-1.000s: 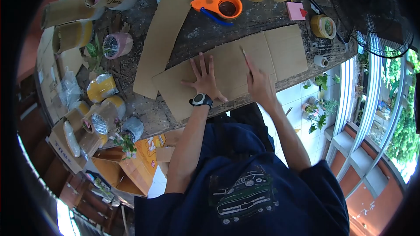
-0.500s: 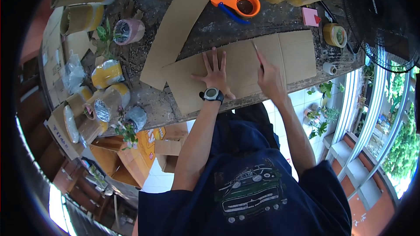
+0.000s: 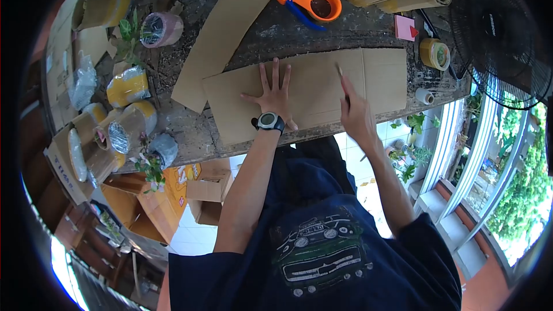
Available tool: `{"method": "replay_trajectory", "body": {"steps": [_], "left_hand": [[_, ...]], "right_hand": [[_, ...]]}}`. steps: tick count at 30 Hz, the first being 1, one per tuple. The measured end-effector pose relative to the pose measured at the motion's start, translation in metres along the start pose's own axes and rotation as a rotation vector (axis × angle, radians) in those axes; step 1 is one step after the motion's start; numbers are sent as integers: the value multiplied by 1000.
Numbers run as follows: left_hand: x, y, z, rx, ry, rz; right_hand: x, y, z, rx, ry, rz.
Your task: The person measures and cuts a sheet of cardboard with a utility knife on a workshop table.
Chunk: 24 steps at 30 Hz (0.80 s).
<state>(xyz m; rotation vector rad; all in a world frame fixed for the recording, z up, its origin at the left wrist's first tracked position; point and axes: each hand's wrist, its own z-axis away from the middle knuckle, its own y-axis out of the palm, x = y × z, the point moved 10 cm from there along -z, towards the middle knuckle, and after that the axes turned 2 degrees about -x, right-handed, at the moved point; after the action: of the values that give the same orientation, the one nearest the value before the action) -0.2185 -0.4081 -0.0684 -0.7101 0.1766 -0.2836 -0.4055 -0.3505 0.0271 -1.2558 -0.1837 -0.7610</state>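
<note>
A long piece of brown cardboard (image 3: 314, 95) lies flat along the front of the table, with a crease toward its right end. My left hand (image 3: 275, 98), with a watch on its wrist, rests flat on it, fingers spread. In my closed right hand (image 3: 358, 118) is a red-handled knife (image 3: 346, 85), its thin blade pointing away from me over the cardboard, left of the crease. Another cardboard strip (image 3: 222, 37) slants away behind the left end of this piece.
An orange tape dispenser (image 3: 322, 4) lies beyond the cardboard. Pink notes (image 3: 405, 27), a tape roll (image 3: 435, 54) and a white spool (image 3: 424, 96) sit at right, near a black fan (image 3: 492, 26). Wrapped cardboard tubes (image 3: 132, 126) and a pink pot (image 3: 162, 29) stand at left.
My right hand has drawn the knife toward me, its tip moving from the cardboard's far edge inward. My left hand stays spread on the cardboard. The whole view has shifted slightly.
</note>
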Motion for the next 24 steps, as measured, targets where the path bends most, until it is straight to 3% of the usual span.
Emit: {"method": "replay_trajectory", "body": {"steps": [4,10,14,16,18,19,24], "left_hand": [[1,1,-3,11,-6,10],[2,2,-1,18,7,43],[2,2,0,1,-6,41],[2,0,2,-9,-29,29],[0,-2,6,-22,-57,9],[0,-3,7,-56,-61,15],[-3,-3,15,-225,-79,-2]], "right_hand": [[-7,12,-19,40,44,20],[-63,20,130,393,217,47],[-57,-6,125,100,143,-104],[-51,-16,102,54,271,-102],[-44,-25,78,-264,14,-72],[-41,-25,65,-294,84,-94],[-68,12,2,-535,-39,-117]]}}
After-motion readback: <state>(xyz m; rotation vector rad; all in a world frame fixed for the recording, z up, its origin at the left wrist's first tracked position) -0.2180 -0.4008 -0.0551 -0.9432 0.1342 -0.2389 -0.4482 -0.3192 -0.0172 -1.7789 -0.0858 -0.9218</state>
